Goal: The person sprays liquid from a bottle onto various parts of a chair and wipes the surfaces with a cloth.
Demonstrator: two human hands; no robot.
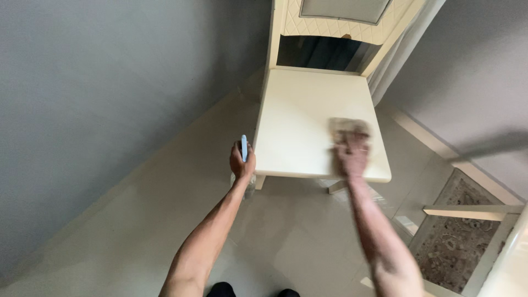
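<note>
Left hand: we see the left hand (241, 160) just off the left front corner of the chair seat (300, 115), its grip wrapped tight around a spray bottle (245, 151) with a pale blue top; the clear body hangs below the fist, over the floor
Right hand: the right hand (352, 153) lies flat, palm down, near the right front corner of the seat, pressing on a cloth (347, 126); its grip is spread and not curled about anything, and motion blur smears the fingers
Cloth: a brownish rag, crumpled, lying on the seat close to its right edge, partly under the fingers and showing beyond them toward the chair back (330, 22)
Chair: cream, with a flat smooth seat and a quilted back panel; its back stands against the far wall
Floor: pale glossy tiles (286, 231) beneath both forearms
Right side: we make out a patterned rug (462, 242) and part of another cream frame (467, 210) at the picture's edge
</note>
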